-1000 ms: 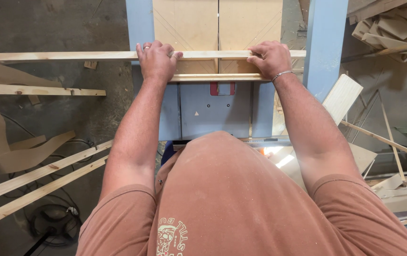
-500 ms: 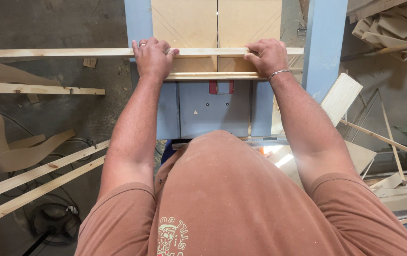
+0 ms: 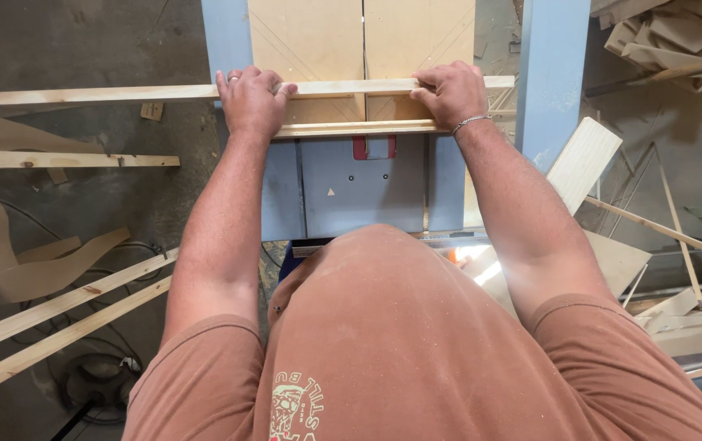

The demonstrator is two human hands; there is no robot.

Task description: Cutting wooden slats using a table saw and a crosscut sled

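Head view, looking down past the person's shirt (image 3: 416, 343) at a blue saw surface (image 3: 351, 184) carrying a pale plywood sled (image 3: 318, 41) with a thin slot (image 3: 364, 49) down its middle. A long wooden strip (image 3: 106, 94) lies crosswise on the sled, its long end hanging well out past the surface's left edge, its short end stopping just beyond the right hand. The left hand (image 3: 249, 102) presses down on the strip, fingers (image 3: 240, 82) curled over its far edge; the right hand (image 3: 453, 94) does the same, fingers closed over the strip, wrist resting near the sled's front rail (image 3: 351, 128). The slot runs between the two hands, nearer the right one. Judged risks: the unsupported left length may lever the strip upward or swing it off square if the left hand's pressure eases; the right hand, close beside the slot, could slide toward it should the strip jerk. Loose boards (image 3: 57, 306) and a cable (image 3: 89, 327) on the floor (image 3: 65, 212) threaten footing.
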